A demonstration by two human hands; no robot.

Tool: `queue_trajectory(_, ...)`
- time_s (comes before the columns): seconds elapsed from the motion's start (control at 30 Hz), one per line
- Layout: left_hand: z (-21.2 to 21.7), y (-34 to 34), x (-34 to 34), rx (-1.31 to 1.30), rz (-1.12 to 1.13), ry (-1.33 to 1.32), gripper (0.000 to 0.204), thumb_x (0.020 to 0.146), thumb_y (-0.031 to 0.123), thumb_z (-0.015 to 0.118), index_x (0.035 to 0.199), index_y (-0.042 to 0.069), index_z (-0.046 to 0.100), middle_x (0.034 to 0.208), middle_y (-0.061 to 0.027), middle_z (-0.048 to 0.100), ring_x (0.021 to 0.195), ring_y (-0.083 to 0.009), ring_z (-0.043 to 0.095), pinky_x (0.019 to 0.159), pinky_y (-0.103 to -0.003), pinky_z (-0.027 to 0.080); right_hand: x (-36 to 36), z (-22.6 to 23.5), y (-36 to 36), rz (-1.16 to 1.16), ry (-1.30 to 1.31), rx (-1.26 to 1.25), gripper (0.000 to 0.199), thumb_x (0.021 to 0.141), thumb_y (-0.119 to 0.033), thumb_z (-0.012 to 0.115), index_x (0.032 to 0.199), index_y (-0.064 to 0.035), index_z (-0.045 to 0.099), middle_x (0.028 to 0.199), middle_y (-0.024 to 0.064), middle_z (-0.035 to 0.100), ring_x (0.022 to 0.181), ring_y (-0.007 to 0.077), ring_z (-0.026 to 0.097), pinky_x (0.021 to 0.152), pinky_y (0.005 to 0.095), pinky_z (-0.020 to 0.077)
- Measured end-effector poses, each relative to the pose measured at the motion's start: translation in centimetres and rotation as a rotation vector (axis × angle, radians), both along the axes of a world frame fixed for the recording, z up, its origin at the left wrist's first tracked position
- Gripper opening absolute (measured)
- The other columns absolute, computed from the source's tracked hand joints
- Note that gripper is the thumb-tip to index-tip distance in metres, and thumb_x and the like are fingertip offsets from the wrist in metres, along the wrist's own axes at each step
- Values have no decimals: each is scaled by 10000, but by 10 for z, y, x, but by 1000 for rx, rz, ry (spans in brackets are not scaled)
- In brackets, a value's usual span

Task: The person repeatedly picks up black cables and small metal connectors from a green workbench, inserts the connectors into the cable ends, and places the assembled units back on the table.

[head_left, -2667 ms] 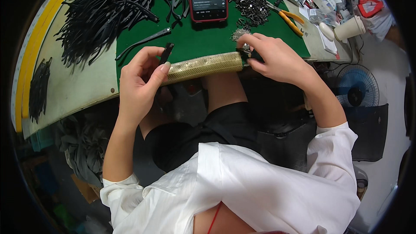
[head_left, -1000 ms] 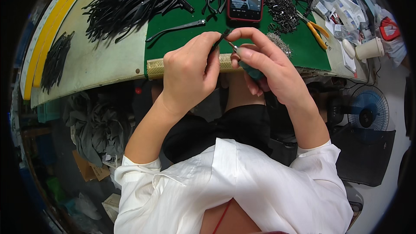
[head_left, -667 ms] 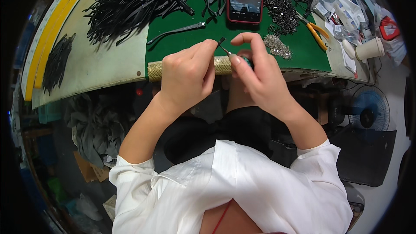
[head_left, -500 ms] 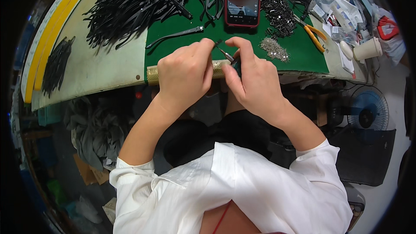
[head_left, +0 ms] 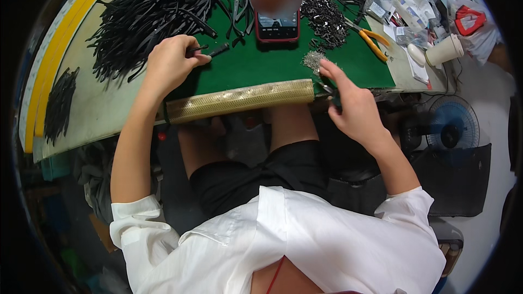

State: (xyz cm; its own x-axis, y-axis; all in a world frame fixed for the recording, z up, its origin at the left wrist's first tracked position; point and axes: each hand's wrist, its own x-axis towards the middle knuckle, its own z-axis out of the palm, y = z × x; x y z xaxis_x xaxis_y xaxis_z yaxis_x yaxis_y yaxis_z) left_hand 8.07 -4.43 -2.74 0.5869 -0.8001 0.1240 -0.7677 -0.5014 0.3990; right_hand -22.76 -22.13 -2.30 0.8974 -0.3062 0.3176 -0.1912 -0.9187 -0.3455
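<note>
Pinching at the fingertips, left hand (head_left: 170,65) has a slim black piece (head_left: 220,49) jutting toward two o'clock, long axis eight-to-two. Right hand (head_left: 353,106), curled around a screwdriver (head_left: 326,87) (tip hard to make out), is nearer the silver heap (head_left: 312,60), at its eleven o'clock; contact unclear. Heap sits three o'clock from left hand.

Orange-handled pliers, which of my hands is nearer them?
Right: your right hand is on the near side of the pliers; your left hand is far left, across the green mat.
</note>
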Motion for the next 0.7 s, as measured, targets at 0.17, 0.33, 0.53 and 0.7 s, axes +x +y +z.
queue_trajectory(0.17,6,14,0,-75,-38,105,147,852,121,692,905,3,622,707,-90,625,659,-160,592,629,-305,433,17,1,5,75,23,157,773,715,70,600,1446,-82,400,1281,170,633,1089,381,635,857,396,530)
queue_trajectory(0.33,21,42,-32,-350,-162,581,250,924,50,601,1161,-23,620,776,7,565,719,-76,550,702,-225,429,19,8,-10,3,0,211,509,799,-52,618,1290,-80,486,1085,157,644,963,359,661,816,415,542)
queue_trajectory(0.53,5,52,-80,-513,-160,986,254,949,63,578,1194,-2,595,762,26,565,711,-60,541,704,-208,454,22,16,-17,100,227,122,300,853,-95,592,1149,-72,549,1056,168,616,936,361,642,807,444,513)
queue_trajectory(0.7,-10,39,-79,-508,-164,1121,74,953,101,582,987,36,571,713,32,552,600,-31,489,542,-192,320,36,13,-14,76,267,119,281,864,-106,624,1128,-50,548,1069,135,618,967,320,627,843,406,505)
